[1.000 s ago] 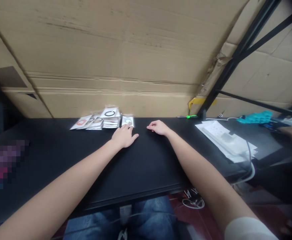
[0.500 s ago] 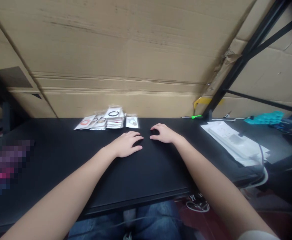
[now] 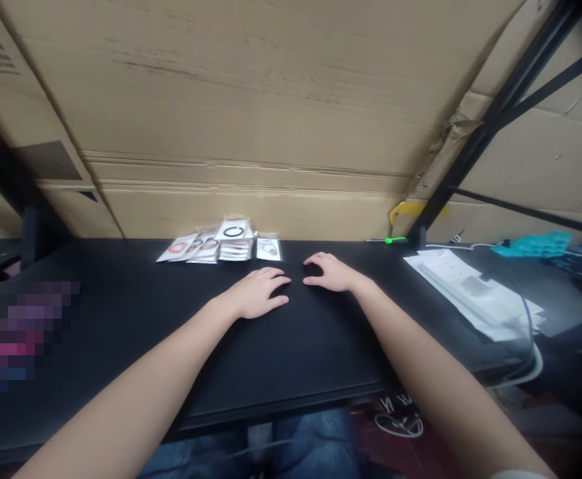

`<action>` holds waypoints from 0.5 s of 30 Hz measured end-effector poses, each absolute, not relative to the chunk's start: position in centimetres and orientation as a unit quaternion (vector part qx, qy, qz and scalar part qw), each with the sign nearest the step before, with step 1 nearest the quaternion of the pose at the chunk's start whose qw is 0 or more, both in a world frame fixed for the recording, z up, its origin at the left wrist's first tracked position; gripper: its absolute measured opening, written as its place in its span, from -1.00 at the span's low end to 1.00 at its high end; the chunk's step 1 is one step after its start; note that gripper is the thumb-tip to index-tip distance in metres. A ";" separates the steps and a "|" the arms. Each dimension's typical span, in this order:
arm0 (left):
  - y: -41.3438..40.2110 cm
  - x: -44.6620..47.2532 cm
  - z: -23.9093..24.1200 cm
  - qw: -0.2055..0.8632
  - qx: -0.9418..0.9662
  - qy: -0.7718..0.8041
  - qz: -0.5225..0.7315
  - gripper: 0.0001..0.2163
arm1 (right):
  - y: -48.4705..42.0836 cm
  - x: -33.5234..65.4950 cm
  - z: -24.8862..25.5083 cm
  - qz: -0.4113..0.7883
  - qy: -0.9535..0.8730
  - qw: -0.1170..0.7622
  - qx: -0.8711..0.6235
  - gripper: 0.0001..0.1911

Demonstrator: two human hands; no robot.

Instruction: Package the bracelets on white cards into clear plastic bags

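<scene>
My left hand lies palm down on the black table, fingers stretched out and holding nothing. Close beside it, my right hand rests on the tabletop with its fingers loosely curved and apart, also with nothing in it. Just beyond my left hand, by the cardboard wall, sits a small pile of clear packets holding rings, and a single packet lies at the pile's right end. Neither hand touches the packets.
Large cardboard boxes wall off the back of the table. A black metal frame slants up at the right. White papers with a white cable lie at the right, a teal object behind them, a green item by the frame's foot.
My left hand has drawn back from the single packet toward me and now lies flat on the table. My right hand moved slightly nearer too. The view has shifted a little.
</scene>
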State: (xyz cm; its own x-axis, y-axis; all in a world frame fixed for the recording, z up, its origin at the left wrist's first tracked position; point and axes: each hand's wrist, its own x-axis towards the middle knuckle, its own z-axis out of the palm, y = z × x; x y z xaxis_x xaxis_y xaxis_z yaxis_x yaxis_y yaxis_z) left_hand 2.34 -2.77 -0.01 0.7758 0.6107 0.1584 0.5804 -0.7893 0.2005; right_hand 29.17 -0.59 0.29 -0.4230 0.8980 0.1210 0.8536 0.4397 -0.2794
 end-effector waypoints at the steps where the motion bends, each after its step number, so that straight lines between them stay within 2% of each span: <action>1: -2.8 2.3 0.0 0.070 0.940 0.317 0.107 -0.54 | -0.6 29.2 0.3 0.089 -0.839 0.127 -0.522 -0.39; 15: -2.9 2.4 0.2 0.079 0.938 0.319 0.108 -0.54 | -0.5 29.3 0.3 0.089 -0.839 0.132 -0.519 -0.43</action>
State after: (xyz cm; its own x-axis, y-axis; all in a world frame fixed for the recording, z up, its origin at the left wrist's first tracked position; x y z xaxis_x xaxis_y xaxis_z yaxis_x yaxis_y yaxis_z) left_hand 2.36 -2.85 0.22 0.7728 0.6163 0.1518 0.5824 -0.7836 0.2165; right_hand 29.34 -0.53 0.31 -0.4255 0.8958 0.1288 0.8486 0.4443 -0.2871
